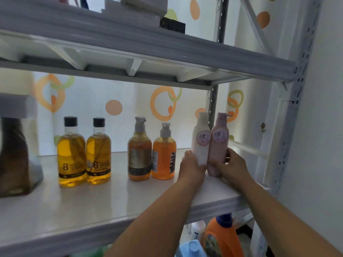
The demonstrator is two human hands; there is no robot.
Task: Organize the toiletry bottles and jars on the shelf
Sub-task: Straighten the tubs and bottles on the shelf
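So the shelf (130,184) looks pretty close to sorted already; taking the white bottle (200,143) near the right end as the landmark, the left hand (193,164) is wrapped around its lower part and the right hand (229,165) is grasping the pink bottle (219,145) that stands touching it on its right side; both are upright with their round labels facing out (looks like they're being squared up as a matching pair, though that's my read). Left of the white bottle there's an orange pump bottle (163,154) and an amber pump bottle (139,153) standing just beside each other; further left again, with a gap, two yellow bottles (84,153) with black caps, also side by side. So three pairs by look-alikes, spaced along the board; that part seems done. Far left of the white bottle there's a dark brown container (14,156) at the edge of view, blurry, can't tell what it is or whether it needs moving; that's the main thing possibly left, plus letting go of the two bottles once they sit flush. Below the white bottle, on a lower level, an orange jug (220,240) and some blue and white containers peek out; no idea if those count.
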